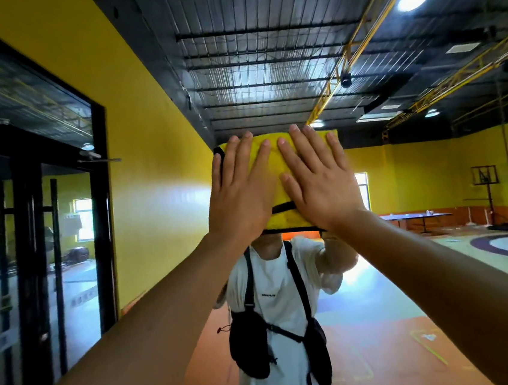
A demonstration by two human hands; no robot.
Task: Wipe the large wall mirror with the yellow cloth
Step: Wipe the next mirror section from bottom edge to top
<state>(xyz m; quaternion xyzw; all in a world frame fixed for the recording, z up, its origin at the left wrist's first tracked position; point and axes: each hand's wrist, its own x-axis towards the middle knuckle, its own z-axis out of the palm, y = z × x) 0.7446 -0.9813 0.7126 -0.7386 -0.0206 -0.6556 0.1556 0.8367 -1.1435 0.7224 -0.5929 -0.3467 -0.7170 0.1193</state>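
Observation:
The large wall mirror [397, 287] fills the view straight in front of me. It reflects a person in a white T-shirt with black chest straps. A folded yellow cloth [274, 162] with a black edge lies flat on the glass at head height and covers the reflected head. My left hand [240, 193] presses on the cloth's left half with its palm flat and fingers spread. My right hand [317, 182] presses on the right half the same way. Both arms reach forward and up.
The mirror reflects a yellow-walled hall with a dark ceiling. A black-framed glass door [32, 247] shows at the left. A table tennis table [415, 217] and a basketball stand [488, 196] show at the far right, above an orange floor.

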